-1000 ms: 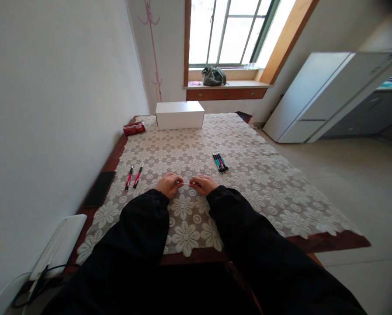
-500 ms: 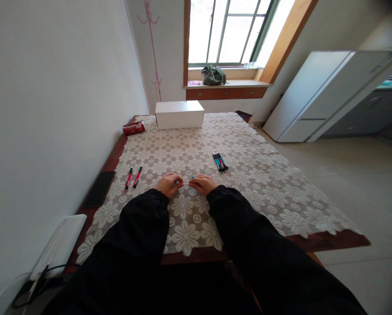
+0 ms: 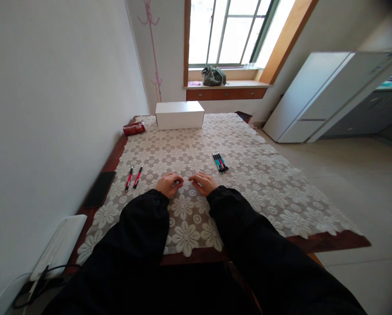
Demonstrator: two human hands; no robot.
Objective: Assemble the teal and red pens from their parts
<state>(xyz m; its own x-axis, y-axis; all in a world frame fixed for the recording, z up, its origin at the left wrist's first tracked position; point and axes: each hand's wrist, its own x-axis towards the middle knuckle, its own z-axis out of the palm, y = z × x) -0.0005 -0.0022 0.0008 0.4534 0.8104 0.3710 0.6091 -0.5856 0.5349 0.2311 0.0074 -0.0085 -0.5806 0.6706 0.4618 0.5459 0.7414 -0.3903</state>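
Observation:
Above the near half of the lace tablecloth my left hand (image 3: pixel 168 184) and my right hand (image 3: pixel 203 183) face each other, a small gap apart. A thin pale rod (image 3: pixel 185 182) spans that gap. The fingers of both hands are pinched closed on it, one hand at each end. Something small and dark shows at the left fingertips, but its kind is hidden. Two red-and-black pens (image 3: pixel 133 177) lie apart to the left of my left hand. Beyond my right hand, several pens (image 3: pixel 220 163) in teal, red and black lie side by side.
A white box (image 3: pixel 179 116) stands at the table's far end, beside a dark red packet (image 3: pixel 134 128). Along the left edge lie a black flat object (image 3: pixel 100 189) and a white power strip-like case (image 3: pixel 58 246) with cables. Lace tablecloth (image 3: pixel 185 236) covers the table.
The teal bit that showed at my right fingertips is out of sight now, and the right fingers have shifted slightly. My left hand stays put.

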